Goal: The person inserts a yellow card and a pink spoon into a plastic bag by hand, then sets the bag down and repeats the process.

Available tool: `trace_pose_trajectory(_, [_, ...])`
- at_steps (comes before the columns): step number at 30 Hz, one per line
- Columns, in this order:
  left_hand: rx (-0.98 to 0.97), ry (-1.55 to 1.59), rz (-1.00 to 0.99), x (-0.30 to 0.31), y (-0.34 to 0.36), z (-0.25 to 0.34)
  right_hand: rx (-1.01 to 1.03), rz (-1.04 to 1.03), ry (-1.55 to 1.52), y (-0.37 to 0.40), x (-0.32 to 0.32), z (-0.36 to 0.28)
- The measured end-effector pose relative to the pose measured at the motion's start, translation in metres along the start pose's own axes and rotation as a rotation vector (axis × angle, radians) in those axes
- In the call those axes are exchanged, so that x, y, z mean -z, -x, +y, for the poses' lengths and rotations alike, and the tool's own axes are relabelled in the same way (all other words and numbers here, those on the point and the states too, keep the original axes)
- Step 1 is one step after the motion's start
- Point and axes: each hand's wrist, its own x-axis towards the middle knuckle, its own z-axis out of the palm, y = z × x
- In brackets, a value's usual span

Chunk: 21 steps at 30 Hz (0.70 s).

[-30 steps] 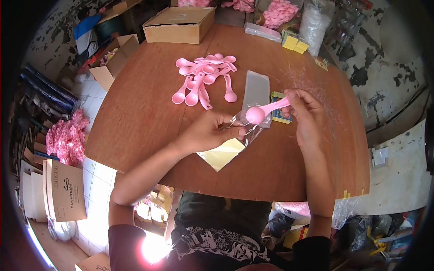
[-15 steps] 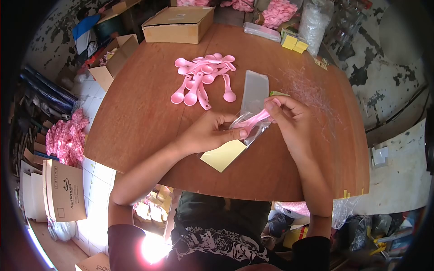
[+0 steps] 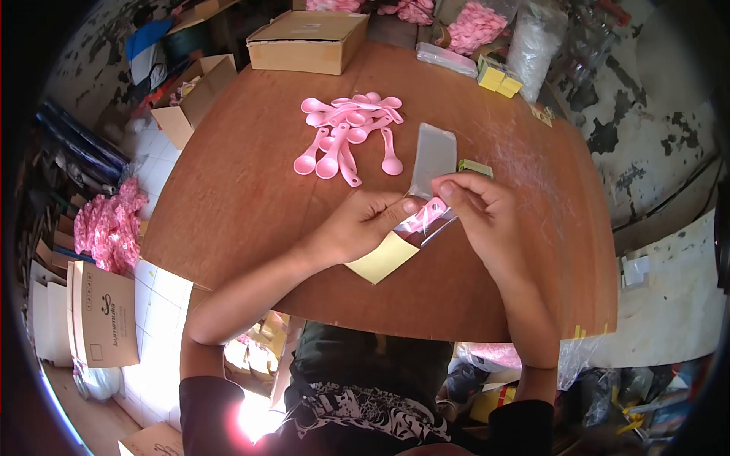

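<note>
A pink measuring spoon [image 3: 427,216] lies inside a small clear plastic bag [image 3: 439,229], in front of me over the table. My left hand [image 3: 360,225] is closed on the bag's left side, its thumb across the top, covering the spoon's bowl. At the handle end, the thumb and forefinger of my right hand [image 3: 480,213] pinch together by the bag's edge. Just under the left hand lies a yellow paper pad [image 3: 384,261]. Beyond the hands sits a stack of flat clear bags [image 3: 435,156], and a small green-and-yellow box [image 3: 475,168] is partly hidden by my right hand.
A pile of pink spoons [image 3: 351,125] spreads over the wooden table [image 3: 236,175]. At the far edge stand a cardboard box [image 3: 308,47], yellow boxes [image 3: 499,78] and a large plastic bag [image 3: 536,49]. Loose clear strands [image 3: 528,163] lie at the right.
The spoon has slid deeper into the bag toward my left hand. My right fingers have let go of its handle and moved slightly left, to the bag's edge.
</note>
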Motion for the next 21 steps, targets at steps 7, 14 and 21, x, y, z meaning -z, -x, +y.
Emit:
trace_pose_trajectory(7, [-0.234, -0.085, 0.189, 0.006, 0.001, 0.005, 0.826, 0.184, 1.145, -0.023, 0.041, -0.086])
trace_pose_trajectory(14, [-0.301, -0.060, 0.280, 0.004, 0.000, 0.005, 0.569, 0.076, 0.746, -0.004, 0.029, -0.082])
trace_pose_trajectory(21, [-0.106, 0.338, -0.073, 0.005, 0.004, 0.007, -0.053, -0.169, 0.072, 0.012, 0.012, -0.037])
